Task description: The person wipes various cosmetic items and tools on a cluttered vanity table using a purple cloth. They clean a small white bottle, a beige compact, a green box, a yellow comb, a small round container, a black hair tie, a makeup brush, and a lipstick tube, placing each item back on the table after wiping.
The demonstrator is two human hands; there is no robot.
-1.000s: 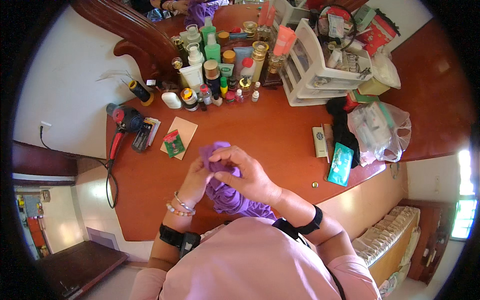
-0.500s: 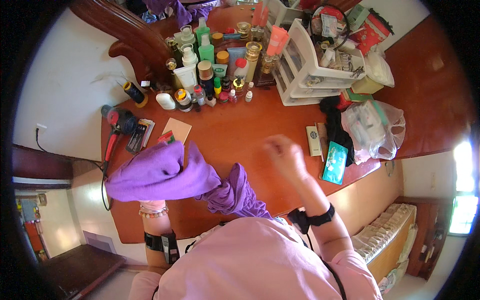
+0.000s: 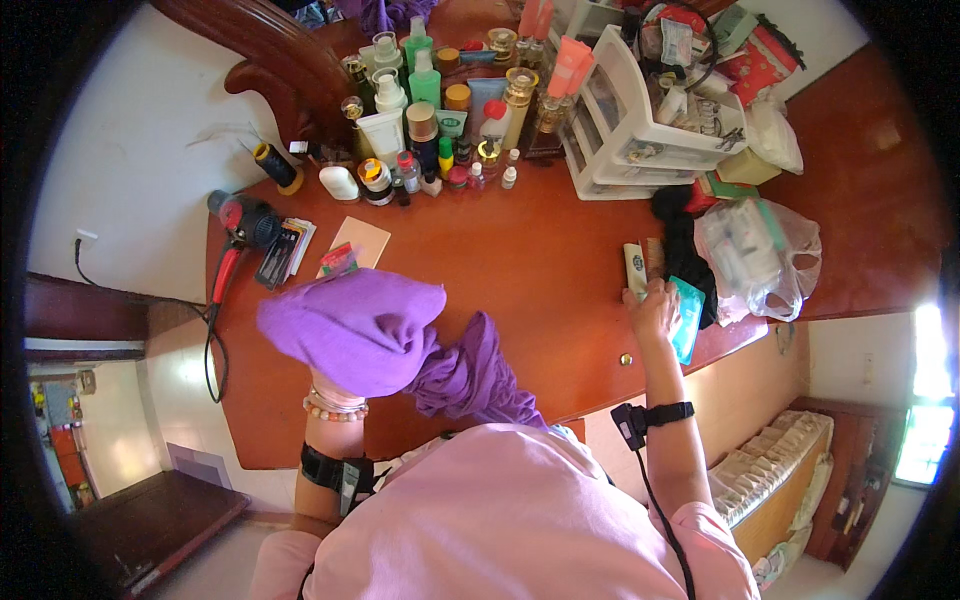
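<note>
My left hand (image 3: 338, 388) is up inside or under a bunched purple cloth (image 3: 350, 320); its fingers are hidden, and only the beaded wrist shows. The cloth's twisted tail (image 3: 480, 385) runs down toward my lap. On the right, my right hand (image 3: 656, 308) reaches down with fingers apart over the near end of a brown comb (image 3: 655, 257). A narrow cream box (image 3: 635, 264) lies under the thumb side, and a teal packet (image 3: 688, 318) is beside the other fingers. A small gold round thing (image 3: 626, 360) lies by my right forearm.
Bottles and jars (image 3: 423, 130) crowd the back of the table (image 3: 520, 250). A white drawer unit (image 3: 640, 130) stands at back right, near a clear plastic bag (image 3: 760, 250) and black cloth (image 3: 680, 235). At left lie a hair dryer (image 3: 240, 225) and cards (image 3: 290, 252).
My right hand has moved right, from above the table's middle to the comb and packet. The purple cloth on my left hand has shifted right and bunched up. The gold round thing now shows.
</note>
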